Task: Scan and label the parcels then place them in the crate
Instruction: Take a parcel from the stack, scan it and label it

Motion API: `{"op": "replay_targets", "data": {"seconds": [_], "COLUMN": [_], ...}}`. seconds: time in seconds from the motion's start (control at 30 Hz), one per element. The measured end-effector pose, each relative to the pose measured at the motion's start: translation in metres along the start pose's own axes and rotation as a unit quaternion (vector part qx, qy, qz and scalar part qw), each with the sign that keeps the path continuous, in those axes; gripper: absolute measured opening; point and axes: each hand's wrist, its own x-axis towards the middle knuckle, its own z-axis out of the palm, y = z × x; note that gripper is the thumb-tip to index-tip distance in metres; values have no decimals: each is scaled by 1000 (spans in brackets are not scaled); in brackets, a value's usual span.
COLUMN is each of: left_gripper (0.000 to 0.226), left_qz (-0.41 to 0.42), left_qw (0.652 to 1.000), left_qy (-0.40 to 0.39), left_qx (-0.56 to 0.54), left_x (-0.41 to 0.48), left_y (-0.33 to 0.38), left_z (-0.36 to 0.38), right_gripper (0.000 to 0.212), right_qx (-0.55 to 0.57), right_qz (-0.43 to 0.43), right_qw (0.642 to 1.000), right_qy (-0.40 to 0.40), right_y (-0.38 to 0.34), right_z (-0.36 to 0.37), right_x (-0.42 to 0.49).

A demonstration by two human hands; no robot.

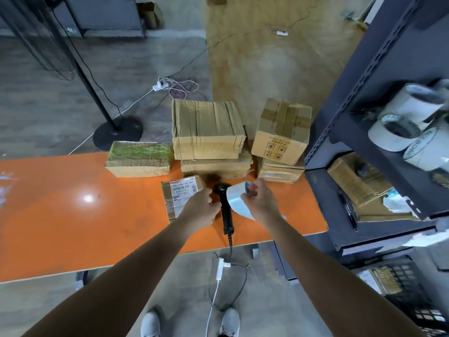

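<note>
At the bench's near edge: right hand [261, 203] curled round a white label roll [237, 201], clamped on it. Left hand [201, 206] sits on the right side of a small labelled parcel [181, 194], fingers curled next to the black scanner [224, 207] lying between the hands; can't tell if it grips anything. Glossy orange bench [73, 215], taped cardboard parcels stacked [209, 127] at the back. Grey steel shelving [340, 117] on the right, black crate [427, 314] on the floor beneath it. Fan stand [117, 132] on the grey floor to the left. Parcel label starts 940, ends 344; a tape roll [427, 149] reads "MADE IN CHINA".
</note>
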Motion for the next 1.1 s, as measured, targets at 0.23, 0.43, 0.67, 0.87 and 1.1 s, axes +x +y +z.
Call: {"op": "replay_targets", "data": {"seconds": [0.23,0.43,0.67,0.87,1.1], "left_gripper": [48,72,62,64,65], "left_qz": [31,98,178,221,241], "left_qw": [972,968,971,967,965], "left_qy": [25,59,78,83,81], "left_qx": [-233,-221,-143,-100,-60], "left_x": [-8,-20,-30,-37,-35], "left_y": [9,-6,-21,-29,-31], "left_z": [-36,-60,-76,-87,-93], "right_gripper": [30,46,27,22,16], "right_qx": [196,223,153,79,52], "right_qz": [-1,-56,-95,-113,-106], "right_qw": [978,969,983,990,993], "right_qy": [-64,-92,-37,-5,11], "right_y": [-50,-79,-100,-108,-115], "right_z": [-11,-6,7,11,14], "right_x": [-25,-42,-52,-54,-55]}}
